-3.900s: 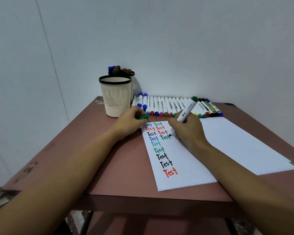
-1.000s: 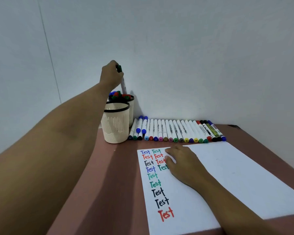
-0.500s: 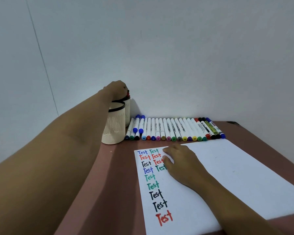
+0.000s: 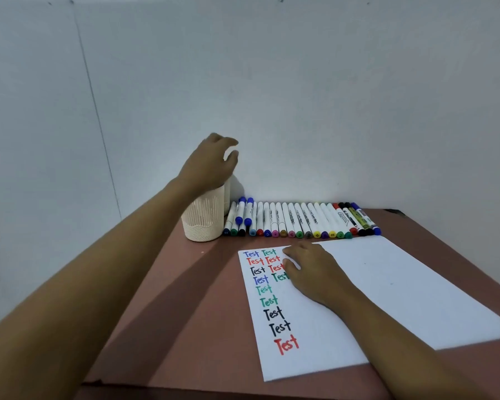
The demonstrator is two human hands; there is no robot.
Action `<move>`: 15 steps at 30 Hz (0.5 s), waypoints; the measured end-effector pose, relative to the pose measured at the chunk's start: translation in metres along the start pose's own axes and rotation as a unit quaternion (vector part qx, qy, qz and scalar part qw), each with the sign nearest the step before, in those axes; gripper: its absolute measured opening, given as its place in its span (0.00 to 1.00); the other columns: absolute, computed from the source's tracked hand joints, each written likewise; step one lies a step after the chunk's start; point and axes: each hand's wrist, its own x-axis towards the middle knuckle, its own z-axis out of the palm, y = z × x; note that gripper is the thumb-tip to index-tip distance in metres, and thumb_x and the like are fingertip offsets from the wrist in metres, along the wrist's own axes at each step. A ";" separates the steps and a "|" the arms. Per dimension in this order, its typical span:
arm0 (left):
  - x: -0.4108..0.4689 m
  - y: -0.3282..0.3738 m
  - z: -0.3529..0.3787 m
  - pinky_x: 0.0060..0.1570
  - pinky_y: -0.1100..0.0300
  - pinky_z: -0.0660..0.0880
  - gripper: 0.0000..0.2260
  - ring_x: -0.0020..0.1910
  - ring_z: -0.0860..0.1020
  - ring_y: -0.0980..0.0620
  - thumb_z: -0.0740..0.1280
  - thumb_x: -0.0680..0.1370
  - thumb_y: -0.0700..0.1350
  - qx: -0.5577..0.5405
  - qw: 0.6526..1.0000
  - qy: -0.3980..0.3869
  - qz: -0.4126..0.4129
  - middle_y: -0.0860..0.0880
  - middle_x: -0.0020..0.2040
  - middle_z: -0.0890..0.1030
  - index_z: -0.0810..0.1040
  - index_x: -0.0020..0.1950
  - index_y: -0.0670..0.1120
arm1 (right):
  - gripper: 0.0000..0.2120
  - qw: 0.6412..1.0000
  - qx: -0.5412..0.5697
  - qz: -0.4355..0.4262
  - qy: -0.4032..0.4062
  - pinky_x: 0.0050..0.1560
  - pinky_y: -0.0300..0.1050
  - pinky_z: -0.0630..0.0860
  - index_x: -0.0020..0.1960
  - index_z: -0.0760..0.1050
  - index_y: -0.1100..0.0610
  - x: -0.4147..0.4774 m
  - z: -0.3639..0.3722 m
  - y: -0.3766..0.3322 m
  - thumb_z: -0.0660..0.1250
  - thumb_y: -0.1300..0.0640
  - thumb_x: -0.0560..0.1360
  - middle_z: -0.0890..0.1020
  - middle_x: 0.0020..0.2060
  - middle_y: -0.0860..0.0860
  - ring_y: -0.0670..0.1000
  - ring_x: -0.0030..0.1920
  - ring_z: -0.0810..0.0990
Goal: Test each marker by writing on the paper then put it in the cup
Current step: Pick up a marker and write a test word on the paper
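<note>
My left hand [image 4: 211, 163] hovers above the cups with loosely spread fingers, holding nothing. It hides the top of the cream cup [image 4: 204, 217] and most of the second cup [image 4: 228, 194] behind it. My right hand [image 4: 309, 269] lies flat on the white paper [image 4: 315, 342], covering part of the coloured "Test" words. A row of capped markers [image 4: 300, 220] lies along the wall beyond the paper.
A second white sheet [image 4: 416, 284] lies under and to the right of the written one. The brown table [image 4: 185, 313] ends at the wall behind and at a front edge near the bottom of the view.
My left hand carried the green marker up over the back cup, lowered it in, and now has lifted off with its fingers spread. My right hand has stayed on the paper.
</note>
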 end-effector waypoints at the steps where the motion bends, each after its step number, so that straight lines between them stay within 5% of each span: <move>1: -0.017 0.005 0.000 0.62 0.58 0.66 0.17 0.63 0.72 0.48 0.58 0.80 0.46 -0.017 1.000 0.005 0.012 0.44 0.66 0.71 0.71 0.68 0.44 | 0.20 1.000 -0.004 0.000 0.000 0.67 0.44 0.63 0.70 0.69 0.54 0.000 0.000 0.000 0.56 0.51 0.81 0.71 0.69 0.50 0.51 0.68 0.68; 5: -0.081 0.004 0.022 0.58 0.64 0.63 0.16 0.63 0.70 0.50 0.57 0.81 0.46 -0.024 0.996 -0.082 -0.001 0.45 0.66 0.71 0.71 0.67 0.44 | 0.19 1.000 -0.021 -0.004 0.002 0.65 0.44 0.65 0.70 0.69 0.55 -0.001 -0.001 -0.002 0.55 0.51 0.81 0.72 0.67 0.51 0.51 0.66 0.69; 10: -0.115 -0.010 0.053 0.65 0.63 0.60 0.18 0.67 0.66 0.53 0.54 0.82 0.48 -0.012 0.964 -0.263 -0.032 0.47 0.70 0.68 0.67 0.71 0.47 | 0.18 0.998 -0.052 -0.005 -0.018 0.63 0.46 0.67 0.69 0.69 0.55 0.000 -0.001 -0.003 0.54 0.51 0.81 0.72 0.65 0.52 0.52 0.65 0.69; 15: -0.114 -0.015 0.060 0.69 0.61 0.56 0.20 0.72 0.60 0.53 0.52 0.82 0.51 0.019 0.956 -0.290 -0.038 0.49 0.74 0.62 0.63 0.73 0.47 | 0.14 0.996 -0.077 -0.007 -0.051 0.54 0.50 0.73 0.58 0.74 0.54 0.021 -0.019 -0.009 0.55 0.50 0.80 0.76 0.55 0.51 0.52 0.54 0.74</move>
